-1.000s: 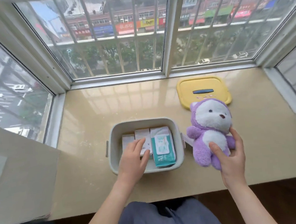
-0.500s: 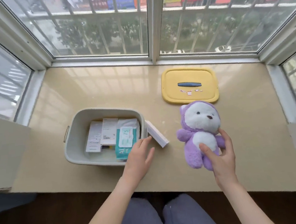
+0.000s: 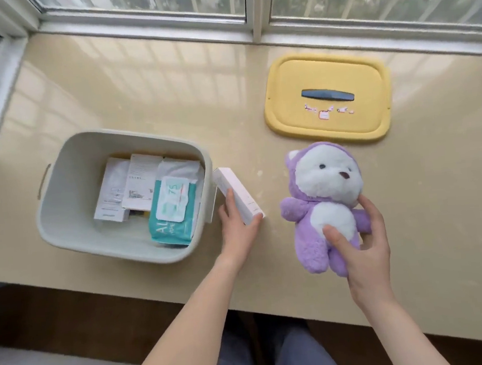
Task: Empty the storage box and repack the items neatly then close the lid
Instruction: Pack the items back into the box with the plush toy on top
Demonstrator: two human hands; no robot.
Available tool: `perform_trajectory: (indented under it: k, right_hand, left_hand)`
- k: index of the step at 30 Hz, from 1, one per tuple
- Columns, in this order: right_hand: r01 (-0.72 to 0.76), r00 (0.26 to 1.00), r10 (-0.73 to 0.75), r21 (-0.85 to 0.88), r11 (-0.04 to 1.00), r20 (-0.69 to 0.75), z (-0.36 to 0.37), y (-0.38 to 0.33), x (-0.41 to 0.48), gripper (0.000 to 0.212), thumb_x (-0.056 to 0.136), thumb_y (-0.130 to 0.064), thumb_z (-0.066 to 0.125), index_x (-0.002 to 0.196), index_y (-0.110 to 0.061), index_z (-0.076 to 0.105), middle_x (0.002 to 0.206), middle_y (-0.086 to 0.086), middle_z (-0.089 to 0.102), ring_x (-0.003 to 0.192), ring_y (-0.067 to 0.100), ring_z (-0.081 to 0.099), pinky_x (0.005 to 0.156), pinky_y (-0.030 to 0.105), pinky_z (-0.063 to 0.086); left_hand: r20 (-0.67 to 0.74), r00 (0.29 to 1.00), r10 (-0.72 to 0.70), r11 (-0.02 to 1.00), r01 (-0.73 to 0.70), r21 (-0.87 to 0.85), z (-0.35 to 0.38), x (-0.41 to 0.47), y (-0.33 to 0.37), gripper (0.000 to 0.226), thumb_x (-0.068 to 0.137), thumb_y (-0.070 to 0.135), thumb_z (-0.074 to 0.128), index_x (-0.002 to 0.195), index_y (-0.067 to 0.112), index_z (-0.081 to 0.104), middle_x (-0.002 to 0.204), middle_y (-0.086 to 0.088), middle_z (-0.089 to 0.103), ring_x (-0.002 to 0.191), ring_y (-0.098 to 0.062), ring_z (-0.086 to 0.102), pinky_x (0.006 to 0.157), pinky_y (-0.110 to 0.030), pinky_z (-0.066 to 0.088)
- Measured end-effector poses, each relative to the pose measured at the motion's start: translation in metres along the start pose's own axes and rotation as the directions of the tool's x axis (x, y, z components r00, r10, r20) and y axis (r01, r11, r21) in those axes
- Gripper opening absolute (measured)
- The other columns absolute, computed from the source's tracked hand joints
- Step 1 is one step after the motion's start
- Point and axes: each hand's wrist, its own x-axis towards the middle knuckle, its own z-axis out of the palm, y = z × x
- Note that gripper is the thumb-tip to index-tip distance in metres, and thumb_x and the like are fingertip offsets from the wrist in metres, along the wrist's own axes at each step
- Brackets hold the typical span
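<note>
**Carton Taken Up**

The left hand [image 3: 235, 230] has been moved onto the slim carton [image 3: 239, 194] beside the storage box [image 3: 56, 170] and is curled round it. The plush bear [image 3: 326, 197] is gripped by the right hand [image 3: 361, 247]. Emptying is judged unfinished — the packets [image 3: 172, 212] are to be lifted out next.

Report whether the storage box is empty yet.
Not empty. The storage box holds a teal wipes pack and white cartons; its yellow lid lies apart.
</note>
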Motion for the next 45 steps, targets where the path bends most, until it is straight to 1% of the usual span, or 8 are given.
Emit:
perform_trajectory:
  k: [7,11,16,19,26,30,35,45]
  right_hand:
    - [0.013,1.0,-0.013,-0.023,1.0,0.005,-0.004,-0.001,0.001,0.072,0.071,-0.018,0.082,0.134,-0.035,0.053,0.127,-0.004,0.062,0.114,0.013,0.062,0.092,0.025,0.053]
    - [0.049,0.999,-0.049,-0.015,0.999,-0.008,-0.005,-0.031,-0.004,0.075,0.069,-0.022,0.087,0.134,-0.035,0.053,0.128,-0.005,0.062,0.116,0.016,0.062,0.097,0.032,0.052]
    - [0.113,0.994,-0.113,0.005,0.994,-0.011,0.003,-0.074,-0.018,0.073,0.07,-0.022,0.081,0.135,-0.035,0.052,0.13,-0.001,0.06,0.119,0.019,0.06,0.102,0.044,0.05]
    - [0.133,0.991,-0.133,0.014,0.991,0.017,0.018,-0.093,-0.034,0.074,0.07,-0.024,0.082,0.136,-0.035,0.052,0.129,-0.001,0.06,0.119,0.02,0.06,0.102,0.046,0.049]
    - [0.16,0.985,-0.163,0.055,0.986,0.064,0.095,-0.109,-0.073,0.072,0.075,-0.012,0.084,0.134,-0.039,0.053,0.122,-0.004,0.063,0.115,0.019,0.062,0.099,0.039,0.051]
    - [0.144,0.989,-0.147,0.073,0.987,0.031,0.152,-0.106,-0.092,0.071,0.075,-0.014,0.082,0.134,-0.039,0.053,0.123,-0.005,0.063,0.115,0.018,0.062,0.102,0.046,0.049]
    - [0.114,0.993,-0.112,0.086,0.99,-0.03,0.214,-0.092,-0.111,0.069,0.073,-0.018,0.084,0.128,-0.046,0.054,0.124,-0.003,0.062,0.118,0.021,0.061,0.102,0.051,0.048]
    - [0.073,0.993,-0.065,0.072,0.995,-0.099,0.264,-0.066,-0.119,0.07,0.072,-0.015,0.079,0.133,-0.037,0.054,0.127,-0.003,0.062,0.119,0.02,0.061,0.103,0.054,0.047]
  left_hand:
    - [-0.021,0.998,0.063,0.997,-0.064,-0.04,0.0,-0.006,0.017,0.077,0.086,0.009,0.056,0.153,0.022,0.022,0.149,-0.002,0.039,0.135,-0.02,0.04,0.107,-0.031,0.034]
    - [-0.015,0.99,0.141,0.98,-0.142,-0.136,-0.03,-0.038,0.043,0.074,0.081,0.017,0.059,0.146,0.038,0.031,0.142,0.009,0.049,0.123,-0.015,0.054,0.102,-0.04,0.047]
    - [-0.028,0.985,0.169,0.925,-0.169,-0.342,-0.087,-0.077,0.075,0.07,0.086,0.001,0.062,0.142,0.037,0.041,0.125,0.008,0.055,0.107,-0.003,0.062,0.081,-0.013,0.05]
    - [-0.032,0.991,0.133,0.898,-0.134,-0.42,-0.134,-0.094,0.081,0.068,0.079,0.007,0.065,0.134,0.042,0.048,0.124,0.0,0.061,0.117,-0.011,0.06,0.096,-0.033,0.052]
    - [-0.018,0.998,0.067,0.852,-0.066,-0.519,-0.25,-0.095,0.037,0.062,0.076,0.005,0.057,0.123,0.045,0.053,0.115,-0.002,0.071,0.106,-0.023,0.068,0.085,-0.041,0.056]
    - [0.015,1.0,0.012,0.868,-0.003,-0.497,-0.308,-0.068,-0.001,0.061,0.085,-0.006,0.051,0.129,0.037,0.05,0.114,-0.002,0.072,0.102,-0.024,0.07,0.083,-0.04,0.057]
    - [0.044,0.999,-0.031,0.911,0.047,-0.409,-0.353,-0.023,-0.035,0.067,0.082,0.004,0.054,0.139,0.036,0.044,0.122,-0.007,0.065,0.107,-0.025,0.066,0.089,-0.041,0.055]
    - [0.1,0.995,-0.013,0.987,0.028,-0.159,-0.356,0.055,-0.058,0.069,0.082,0.002,0.049,0.141,0.037,0.042,0.136,-0.002,0.053,0.119,-0.018,0.056,0.092,-0.029,0.048]
